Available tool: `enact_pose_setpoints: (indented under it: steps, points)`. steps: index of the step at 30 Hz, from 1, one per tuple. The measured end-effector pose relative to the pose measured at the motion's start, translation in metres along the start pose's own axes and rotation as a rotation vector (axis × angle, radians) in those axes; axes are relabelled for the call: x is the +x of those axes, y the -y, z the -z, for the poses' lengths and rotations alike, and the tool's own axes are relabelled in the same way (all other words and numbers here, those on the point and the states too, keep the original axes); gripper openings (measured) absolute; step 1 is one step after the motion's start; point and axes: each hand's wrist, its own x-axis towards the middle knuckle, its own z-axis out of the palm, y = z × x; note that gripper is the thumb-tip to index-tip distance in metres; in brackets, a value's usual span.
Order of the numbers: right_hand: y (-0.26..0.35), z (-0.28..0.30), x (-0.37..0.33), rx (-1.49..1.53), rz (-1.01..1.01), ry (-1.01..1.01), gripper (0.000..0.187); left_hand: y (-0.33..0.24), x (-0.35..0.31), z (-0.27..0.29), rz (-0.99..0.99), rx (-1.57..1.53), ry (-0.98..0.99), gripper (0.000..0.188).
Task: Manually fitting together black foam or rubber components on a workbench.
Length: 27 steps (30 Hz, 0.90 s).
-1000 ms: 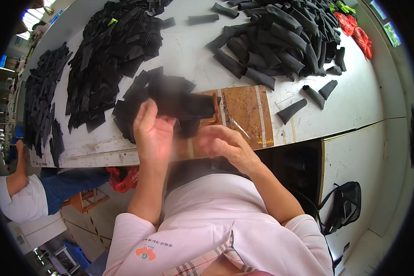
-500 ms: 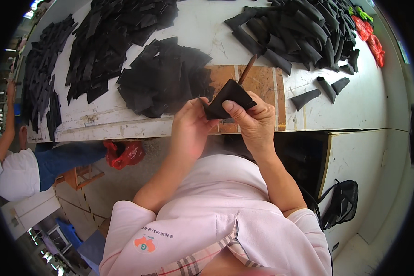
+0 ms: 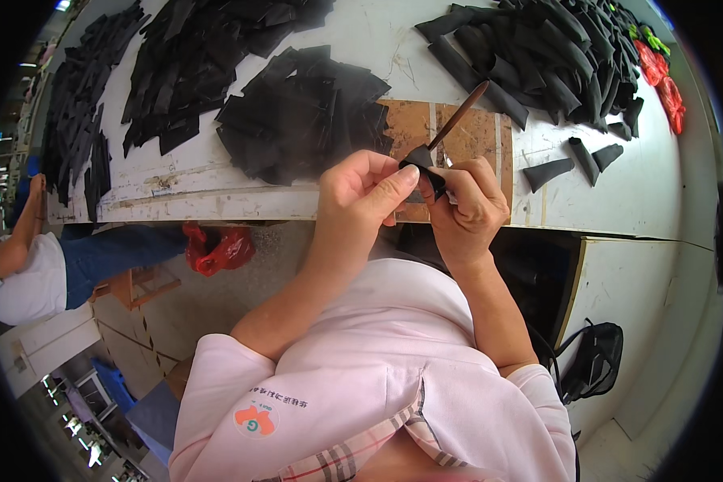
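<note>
- Near the front edge of the table (image 3: 618,201), the left hand (image 3: 363,191) pinches a small black piece (image 3: 422,159) between thumb and fingers.
- Across from it, the right hand (image 3: 471,210) grips the same piece with curled fingers.
- From the piece, a brown rod (image 3: 461,116) slants up-right (its lower end is hidden).
- Beyond the hands lie a brown board (image 3: 412,120) and, left of it, a heap of flat black pieces (image 3: 301,120).

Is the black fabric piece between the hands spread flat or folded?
Folded: the black fabric piece bends into a small curl between the left hand and right hand. Fingers hide part of it.
</note>
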Motion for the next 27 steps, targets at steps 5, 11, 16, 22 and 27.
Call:
enact_pose_setpoints:
  steps: [5,11,16,22,27]
  points:
    - [-0.007,0.004,0.001,-0.169,0.273,0.001,0.029,0.004,0.008,0.005,0.336,-0.365,0.058,0.012]
    - [-0.015,0.01,-0.008,-0.346,0.448,0.064,0.03,0.015,0.013,0.002,0.329,-0.325,-0.011,0.01]
    - [0.005,0.019,-0.004,0.187,-0.041,0.285,0.037,0.028,0.009,-0.005,-0.079,0.017,-0.057,0.003]
    - [0.011,0.015,-0.003,0.046,-0.048,0.225,0.019,0.031,0.004,-0.012,-0.418,0.428,-0.076,0.007]
    - [0.002,-0.008,-0.012,-0.159,0.032,0.211,0.02,0.044,0.01,-0.009,-0.489,0.483,-0.289,0.006]
